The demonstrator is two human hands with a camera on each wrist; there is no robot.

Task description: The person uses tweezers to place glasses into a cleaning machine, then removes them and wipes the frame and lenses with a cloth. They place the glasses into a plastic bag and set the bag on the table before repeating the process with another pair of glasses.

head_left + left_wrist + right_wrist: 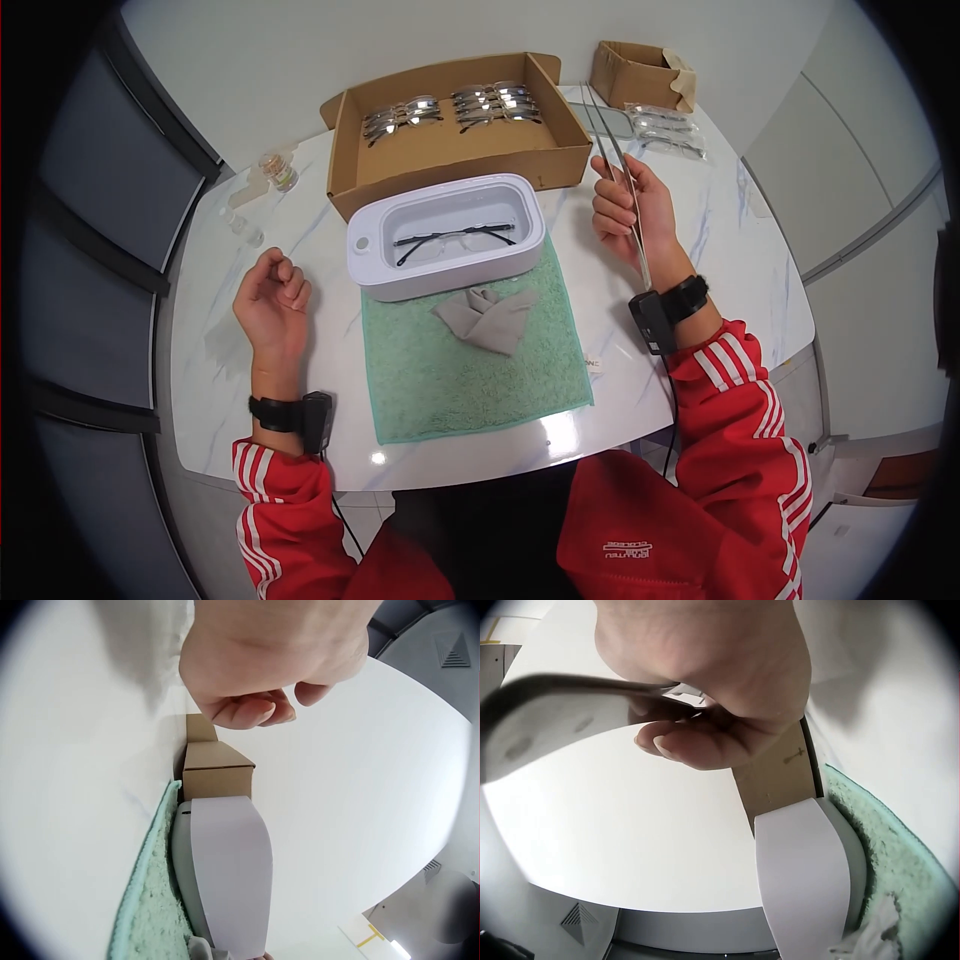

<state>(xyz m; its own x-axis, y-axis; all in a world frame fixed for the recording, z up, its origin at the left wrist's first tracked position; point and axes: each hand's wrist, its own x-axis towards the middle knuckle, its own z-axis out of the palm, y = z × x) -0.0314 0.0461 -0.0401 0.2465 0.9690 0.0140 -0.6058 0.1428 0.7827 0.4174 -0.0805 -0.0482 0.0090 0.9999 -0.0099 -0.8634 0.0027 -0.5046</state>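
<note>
In the head view my right hand (640, 215) holds a pair of long metal tweezers (634, 215) upright, tips pointing away from me. The tweezers' rounded end (532, 724) shows large in the right wrist view. My left hand (275, 305) is beside the green towel, fingers loosely curled with nothing in them. Between the hands stands a white ultrasonic cleaner (450, 275), its basin uncovered. A pair of dark-armed eyeglasses (455, 235) lies in that basin. A folded grey cloth (487, 320) rests on the green towel (470, 395) in front of the cleaner.
Behind the cleaner, a cardboard box (460, 165) holds several pairs of eyeglasses (495, 105). A smaller carton (640, 75) and bagged eyeglasses (665, 130) are at the back right. Small bottles (280, 172) stand at the left. The marble-patterned table (720, 270) has a rounded edge.
</note>
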